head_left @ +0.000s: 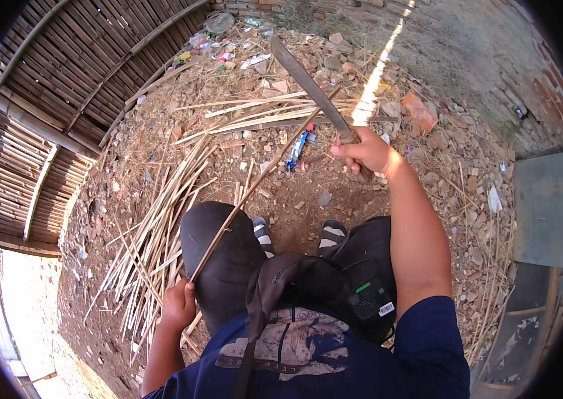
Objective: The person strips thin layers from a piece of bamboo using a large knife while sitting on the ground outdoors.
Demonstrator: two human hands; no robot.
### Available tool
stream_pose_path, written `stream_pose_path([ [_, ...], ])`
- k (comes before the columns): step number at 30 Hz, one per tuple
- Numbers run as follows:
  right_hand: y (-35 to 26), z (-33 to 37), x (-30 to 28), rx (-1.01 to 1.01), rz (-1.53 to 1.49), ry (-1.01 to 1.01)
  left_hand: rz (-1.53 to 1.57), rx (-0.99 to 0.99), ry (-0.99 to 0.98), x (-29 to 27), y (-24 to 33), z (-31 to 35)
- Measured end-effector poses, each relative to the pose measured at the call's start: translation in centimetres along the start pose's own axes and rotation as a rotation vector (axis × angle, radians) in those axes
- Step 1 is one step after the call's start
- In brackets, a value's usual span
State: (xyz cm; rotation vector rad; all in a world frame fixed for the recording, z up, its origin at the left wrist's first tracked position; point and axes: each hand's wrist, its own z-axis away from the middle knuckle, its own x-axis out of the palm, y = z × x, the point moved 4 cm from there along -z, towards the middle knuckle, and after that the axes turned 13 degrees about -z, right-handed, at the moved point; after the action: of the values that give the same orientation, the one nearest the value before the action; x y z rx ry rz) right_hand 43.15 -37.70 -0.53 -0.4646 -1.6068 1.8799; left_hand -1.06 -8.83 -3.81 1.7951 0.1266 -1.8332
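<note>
My right hand (368, 154) is wrapped round the handle of a machete (304, 81), whose long dark blade points up and to the left. Low on the left, my left hand (178, 304) grips one end of a thin brown bamboo strip (248, 193). That strip slants across my left knee, and its far end meets the blade in the picture; whether they touch I cannot tell. Beyond my feet lies a small bunch of pale split strips (261, 112). A larger pile of strips (161, 226) is spread over the ground left of my knee.
Rubble and litter cover the dirt ground, with a blue wrapper (296, 147) before my feet and a broken brick (420, 113) farther right. A bamboo slat wall (75, 66) stands at left, a masonry wall (467, 53) behind, and a grey panel (546, 209) at right.
</note>
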Motion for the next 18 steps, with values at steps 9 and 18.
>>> stream_pose_path([
  [9,1.1,0.3,0.3,0.222,-0.285,-0.011,-0.082,-0.023,0.108,1.1,0.9,0.7],
  [18,0.4,0.4,6.5,0.362,0.081,-0.325,-0.118,-0.013,0.124,1.4,0.1,0.9],
])
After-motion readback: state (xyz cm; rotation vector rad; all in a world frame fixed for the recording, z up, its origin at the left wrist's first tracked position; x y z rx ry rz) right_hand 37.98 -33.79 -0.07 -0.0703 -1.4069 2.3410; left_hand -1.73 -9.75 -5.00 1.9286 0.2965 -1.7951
